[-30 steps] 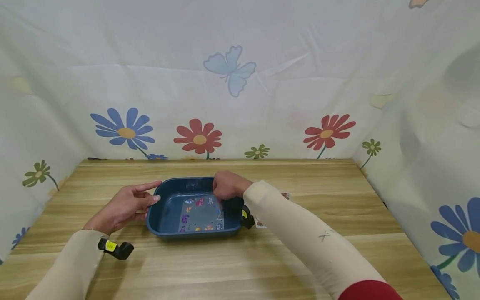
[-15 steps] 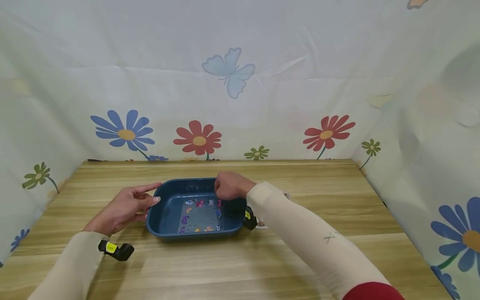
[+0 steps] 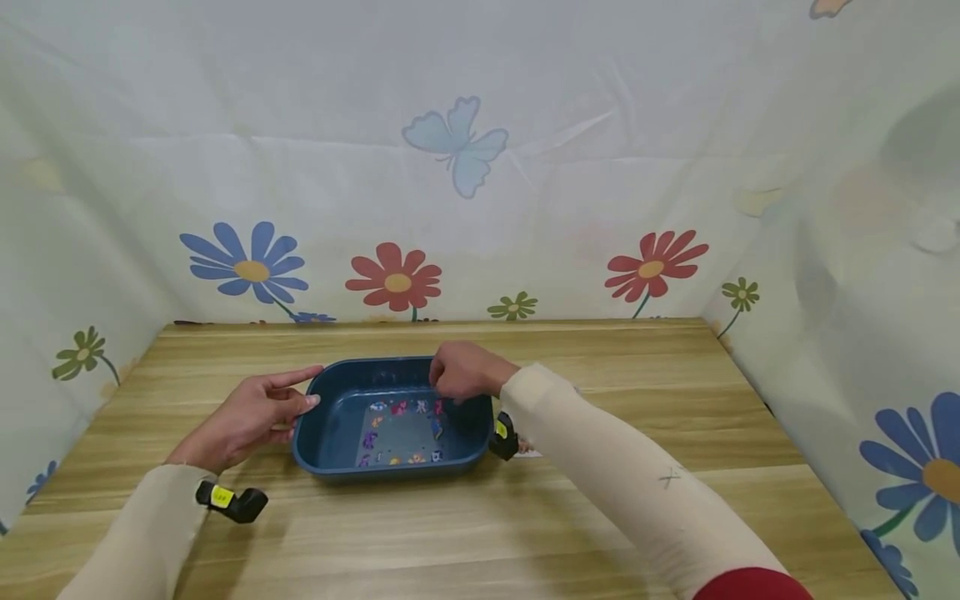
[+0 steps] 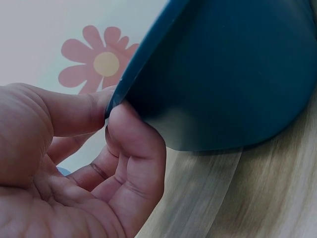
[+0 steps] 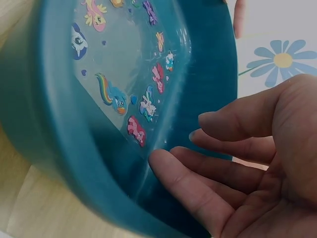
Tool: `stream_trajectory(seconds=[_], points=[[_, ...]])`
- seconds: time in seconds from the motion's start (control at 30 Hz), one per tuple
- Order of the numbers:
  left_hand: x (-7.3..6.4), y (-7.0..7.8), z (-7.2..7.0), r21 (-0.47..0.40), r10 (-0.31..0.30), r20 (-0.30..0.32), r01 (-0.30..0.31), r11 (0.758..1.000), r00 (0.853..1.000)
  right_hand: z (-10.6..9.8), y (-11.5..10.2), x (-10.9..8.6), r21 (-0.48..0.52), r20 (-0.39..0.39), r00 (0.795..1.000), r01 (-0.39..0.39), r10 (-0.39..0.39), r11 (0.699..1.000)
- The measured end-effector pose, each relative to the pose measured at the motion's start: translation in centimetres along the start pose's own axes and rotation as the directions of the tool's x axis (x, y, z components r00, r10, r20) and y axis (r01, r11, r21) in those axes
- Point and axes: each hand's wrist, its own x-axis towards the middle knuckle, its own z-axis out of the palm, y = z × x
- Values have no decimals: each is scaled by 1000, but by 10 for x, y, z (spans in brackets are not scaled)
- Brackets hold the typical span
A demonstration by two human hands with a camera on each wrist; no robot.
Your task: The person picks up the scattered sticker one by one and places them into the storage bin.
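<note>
We judge the work part done: a clear sheet (image 3: 402,435) already lies on the floor of the blue basin (image 3: 330,429), pony figures (image 3: 400,407) set around its border. How much is left, we cannot tell.

Beyond the basin's right wall, part of a patterned piece (image 3: 528,448) shows beside the right sleeve (image 3: 615,467). At the basin's left rim, the left hand (image 3: 251,417) pinches the edge. In the basin's far right corner, the right hand (image 3: 467,371) has loosely bent fingers, holding nothing we can see; whether one touches the sheet stays unclear.
</note>
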Motion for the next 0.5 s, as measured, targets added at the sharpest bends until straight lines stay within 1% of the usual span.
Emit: stream_trajectory(seconds=[0.13,0.3,0.5], points=[[-2,1,0,0,-2,2,2,1000,1000,-3,-1,-3,13,-4,1000,-2,2,1000],[0,1,1,12,4,3,-4,1000,1000,-7,-4,-5,27,3,1000,-18,18,999],[1,0,2,7,7,6,-7,1000,1000,-13,-9,-9,33,6,1000,-2,2,999]])
